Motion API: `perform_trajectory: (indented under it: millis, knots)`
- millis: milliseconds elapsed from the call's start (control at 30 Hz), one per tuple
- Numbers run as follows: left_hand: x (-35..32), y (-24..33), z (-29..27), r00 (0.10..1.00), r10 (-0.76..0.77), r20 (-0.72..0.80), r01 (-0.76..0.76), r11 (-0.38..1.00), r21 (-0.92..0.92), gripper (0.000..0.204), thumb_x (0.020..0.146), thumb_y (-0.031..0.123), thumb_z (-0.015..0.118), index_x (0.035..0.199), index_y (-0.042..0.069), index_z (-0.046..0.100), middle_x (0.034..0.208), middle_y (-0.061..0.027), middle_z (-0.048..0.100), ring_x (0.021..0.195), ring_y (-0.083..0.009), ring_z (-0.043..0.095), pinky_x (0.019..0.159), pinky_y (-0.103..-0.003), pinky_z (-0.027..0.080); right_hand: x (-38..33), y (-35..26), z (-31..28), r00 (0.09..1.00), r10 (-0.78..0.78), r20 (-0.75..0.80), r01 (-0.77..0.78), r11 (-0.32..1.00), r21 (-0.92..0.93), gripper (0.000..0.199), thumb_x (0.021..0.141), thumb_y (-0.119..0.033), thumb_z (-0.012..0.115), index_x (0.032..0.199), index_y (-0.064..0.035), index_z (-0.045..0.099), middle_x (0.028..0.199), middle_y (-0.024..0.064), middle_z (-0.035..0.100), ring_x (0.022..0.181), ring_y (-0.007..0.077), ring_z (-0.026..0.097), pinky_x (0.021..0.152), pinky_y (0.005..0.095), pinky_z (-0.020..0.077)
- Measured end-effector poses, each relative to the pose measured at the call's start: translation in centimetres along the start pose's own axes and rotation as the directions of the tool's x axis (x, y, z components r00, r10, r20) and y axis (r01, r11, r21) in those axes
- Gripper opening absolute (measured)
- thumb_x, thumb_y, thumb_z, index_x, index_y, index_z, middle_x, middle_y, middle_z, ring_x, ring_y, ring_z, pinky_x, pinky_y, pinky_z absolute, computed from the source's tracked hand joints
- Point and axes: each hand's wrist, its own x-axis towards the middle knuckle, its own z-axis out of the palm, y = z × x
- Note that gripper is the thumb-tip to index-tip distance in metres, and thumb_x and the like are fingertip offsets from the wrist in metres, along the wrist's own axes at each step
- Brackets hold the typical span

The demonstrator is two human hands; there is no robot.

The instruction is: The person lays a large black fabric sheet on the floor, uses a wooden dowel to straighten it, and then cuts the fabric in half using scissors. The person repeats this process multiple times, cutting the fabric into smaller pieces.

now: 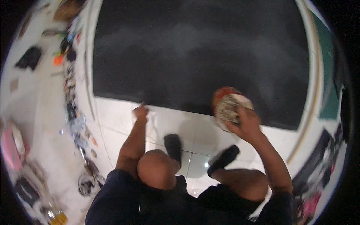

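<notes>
A large black sheet (198,56) lies flat on the white tiled floor before me, its near edge slanting down to the right. At the right part of that edge, my right hand (245,122) is closed on a round reddish-brown and cream object with a speckled middle (228,107); blur hides its exact kind. The object overlaps the sheet's edge. Further left, my left hand (141,112) is low by the near edge with its fingers curled and one fingertip at the border. Whatever it may hold is too small to make out.
Small clutter (71,93) runs in a line along the left floor, with a black bag-like item (29,58) beyond it. A pink item (11,146) sits far left. A green panel (325,71) stands at right. My dark shoes (224,157) are close below the sheet.
</notes>
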Motion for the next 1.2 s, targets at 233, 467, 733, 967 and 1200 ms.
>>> perform_trajectory:
  millis: [233,467,733,967,1200]
  knots:
    - [-23.5,13.5,-20.6,0.818,0.515,-0.258,-0.564,0.629,-0.535,0.019,0.091,0.018,0.064,0.1,0.002,0.059,0.08,-0.0119,0.066,0.074,-0.0226,0.065,0.069,-0.035,0.051,-12.2,0.5,-10.2,0.974,0.217,0.067,-0.227,0.93,0.29,0.05,0.089,-0.033,0.064,0.131,-0.0115,0.049,0.111,0.0201,0.062,0.107,0.0367,0.059,0.09,0.0465,0.0482]
    - [-38.8,9.6,-34.5,0.885,0.46,0.065,-0.318,0.703,-0.636,0.023,0.088,0.026,0.067,0.09,0.003,0.064,0.078,-0.0108,0.067,0.072,-0.0218,0.064,0.068,-0.033,0.05,-37.0,-4.9,-15.8,0.628,0.777,0.042,-0.676,0.518,0.524,0.046,0.087,-0.042,0.065,0.111,-0.0028,0.06,0.101,0.0231,0.067,0.098,0.041,0.063,0.083,0.0476,0.0516]
    - [-41.1,17.6,-43.5,0.868,0.45,0.207,-0.308,0.817,-0.487,0.034,0.08,0.038,0.071,0.092,0.005,0.069,0.093,-0.0157,0.071,0.091,-0.0301,0.067,0.082,-0.04,0.052,-56.5,2.7,-27.0,0.225,0.972,0.071,-0.875,0.17,0.453,0.04,0.085,-0.042,0.069,0.096,-0.0041,0.065,0.083,0.0158,0.069,0.074,0.0286,0.067,0.067,0.0382,0.0529]
    - [-34.3,34.5,-49.8,0.559,0.822,0.106,-0.828,0.549,0.113,0.038,0.087,0.038,0.06,0.102,0.004,0.069,0.102,-0.0209,0.069,0.1,-0.039,0.064,0.088,-0.046,0.049,-53.9,7.5,-43.5,-0.005,0.998,0.055,-0.508,-0.05,0.86,0.029,0.089,-0.03,0.069,0.094,-0.0022,0.061,0.071,0.0086,0.065,0.053,0.014,0.059,0.046,0.0294,0.0464]
    - [-40.8,63.2,-79.9,0.739,0.673,-0.036,-0.593,0.623,-0.51,0.027,0.089,0.026,0.064,0.095,0.0,0.061,0.081,-0.007,0.062,0.074,-0.018,0.058,0.072,-0.034,0.048,-49.8,8.8,-46.9,0.102,0.864,0.493,-0.427,-0.409,0.806,0.03,0.089,-0.029,0.066,0.105,-0.0059,0.058,0.076,0.0085,0.065,0.059,0.0199,0.062,0.048,0.0332,0.0478]
